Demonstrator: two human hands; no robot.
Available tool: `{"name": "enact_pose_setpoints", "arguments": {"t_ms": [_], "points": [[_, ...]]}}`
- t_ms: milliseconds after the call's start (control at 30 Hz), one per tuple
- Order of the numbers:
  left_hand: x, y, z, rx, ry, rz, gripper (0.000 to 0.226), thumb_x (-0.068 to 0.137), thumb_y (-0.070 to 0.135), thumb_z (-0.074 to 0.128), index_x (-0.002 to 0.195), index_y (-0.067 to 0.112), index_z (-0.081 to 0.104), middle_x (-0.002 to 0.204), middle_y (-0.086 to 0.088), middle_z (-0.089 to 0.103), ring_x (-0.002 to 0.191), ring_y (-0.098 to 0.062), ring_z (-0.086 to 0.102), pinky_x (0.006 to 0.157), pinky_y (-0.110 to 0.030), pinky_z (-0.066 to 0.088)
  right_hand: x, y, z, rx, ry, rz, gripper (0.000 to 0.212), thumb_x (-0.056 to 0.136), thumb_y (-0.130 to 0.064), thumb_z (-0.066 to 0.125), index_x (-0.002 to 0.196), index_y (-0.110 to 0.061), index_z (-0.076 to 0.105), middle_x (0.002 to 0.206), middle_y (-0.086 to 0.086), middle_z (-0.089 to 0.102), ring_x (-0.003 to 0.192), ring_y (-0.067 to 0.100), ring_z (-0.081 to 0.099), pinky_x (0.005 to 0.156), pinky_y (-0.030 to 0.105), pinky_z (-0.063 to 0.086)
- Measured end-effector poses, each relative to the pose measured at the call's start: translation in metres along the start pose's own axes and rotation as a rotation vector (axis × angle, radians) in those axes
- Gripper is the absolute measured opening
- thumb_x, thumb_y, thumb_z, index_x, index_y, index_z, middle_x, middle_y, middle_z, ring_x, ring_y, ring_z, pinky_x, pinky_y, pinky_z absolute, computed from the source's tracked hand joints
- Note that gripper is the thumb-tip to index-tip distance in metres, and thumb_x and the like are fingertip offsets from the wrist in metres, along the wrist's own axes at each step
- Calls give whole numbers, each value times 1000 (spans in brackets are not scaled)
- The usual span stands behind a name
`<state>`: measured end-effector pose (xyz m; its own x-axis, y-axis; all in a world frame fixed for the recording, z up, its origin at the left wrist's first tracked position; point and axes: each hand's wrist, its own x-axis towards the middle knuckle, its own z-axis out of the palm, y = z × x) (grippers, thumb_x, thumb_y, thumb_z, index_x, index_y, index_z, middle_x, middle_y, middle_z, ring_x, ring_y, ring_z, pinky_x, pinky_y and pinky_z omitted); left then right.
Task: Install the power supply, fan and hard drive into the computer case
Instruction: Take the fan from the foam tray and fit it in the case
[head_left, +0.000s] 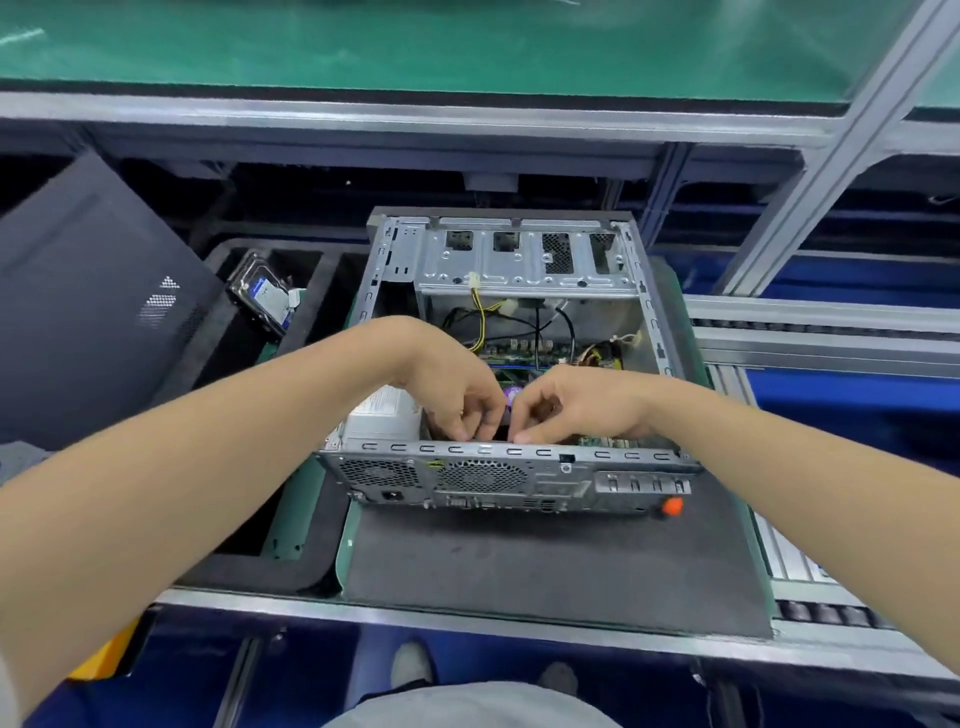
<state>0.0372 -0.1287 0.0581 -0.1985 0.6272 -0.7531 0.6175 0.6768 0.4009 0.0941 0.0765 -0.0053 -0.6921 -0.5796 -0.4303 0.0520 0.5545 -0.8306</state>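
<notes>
The left hand (457, 395) and right hand (571, 410) are meeting inside the near edge of the computer case (519, 457), fingers curled and pinching something small and dark between them, probably the fan, though the fingers are hiding most of it. They are working just behind the round rear grille (480, 475), so fan fitting is seemingly under way. The power supply (384, 415), a grey box with a label, is already sitting in the case's near left corner. The hard drive (265, 299) is still lying outside, tilted in a black foam tray (249, 364) left of the case. The case is lying open on a dark mat (519, 561) on the counter, loose cables (483, 317) trailing inside
</notes>
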Motion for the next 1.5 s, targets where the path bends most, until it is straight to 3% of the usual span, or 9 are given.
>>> {"name": "enact_pose_setpoints", "arguments": {"t_ms": [100,300,500,767,900,1067,1267,1400,1500], "points": [[-4,1,3,1,70,-10,17,94,10,67,108,19,66,96,3,73,83,-9,63,78,-26,48,-1,0,0,-3,-4,-17,6,95,-28,76,96,-23,79,82,-13,71,74,3,61,67,15,49],[-13,3,9,-51,158,-23,19,99,15,61,112,25,70,103,4,71,93,-11,64,84,-26,50,-5,-1,-3,-1,6,10,18,98,-40,71,92,-23,77,86,-8,67,79,6,60,78,23,52],[-17,6,11,-13,233,-63,22,100,20,57,115,29,71,98,13,71,90,-7,66,85,-27,52,-2,-7,-2,-58,38,30,22,100,-44,66,82,-35,73,73,-21,61,68,1,55,71,21,49],[-15,3,22,120,314,-73,15,90,17,71,102,25,71,91,11,71,87,-9,66,82,-31,55,-4,-14,-3,-79,-1,-69,11,92,-30,79,95,-20,81,91,9,75,76,14,60,72,28,51],[-15,3,24,116,339,-70,14,89,14,72,100,23,70,87,12,71,83,-7,65,81,-31,55,-6,-12,-4,-31,22,-71,13,90,-35,81,92,-22,82,83,2,72,71,9,57,69,24,49],[-13,3,22,139,333,-75,13,88,17,74,96,27,71,86,16,71,82,-4,65,77,-26,50,-6,-8,2,-63,51,-67,11,92,-35,78,93,-25,82,95,7,76,76,10,60,75,29,50],[-15,-7,22,111,367,6,13,87,23,76,88,34,70,84,17,74,79,0,67,81,-27,54,-11,-9,3,-29,97,-57,4,91,-28,81,91,-26,84,80,-5,75,69,4,59,66,16,47],[-13,-10,18,173,299,42,4,91,31,68,93,34,69,86,19,70,83,-4,65,81,-29,54,-17,-12,9,3,131,22,8,93,-31,78,95,-25,83,87,-5,75,74,5,59,69,19,47],[-9,-11,14,236,318,71,17,98,42,56,99,29,68,87,17,65,83,-9,61,75,-29,49,-22,-19,12,-3,211,113,16,95,-38,75,99,-24,82,90,-6,73,78,5,61,70,19,49]]}}
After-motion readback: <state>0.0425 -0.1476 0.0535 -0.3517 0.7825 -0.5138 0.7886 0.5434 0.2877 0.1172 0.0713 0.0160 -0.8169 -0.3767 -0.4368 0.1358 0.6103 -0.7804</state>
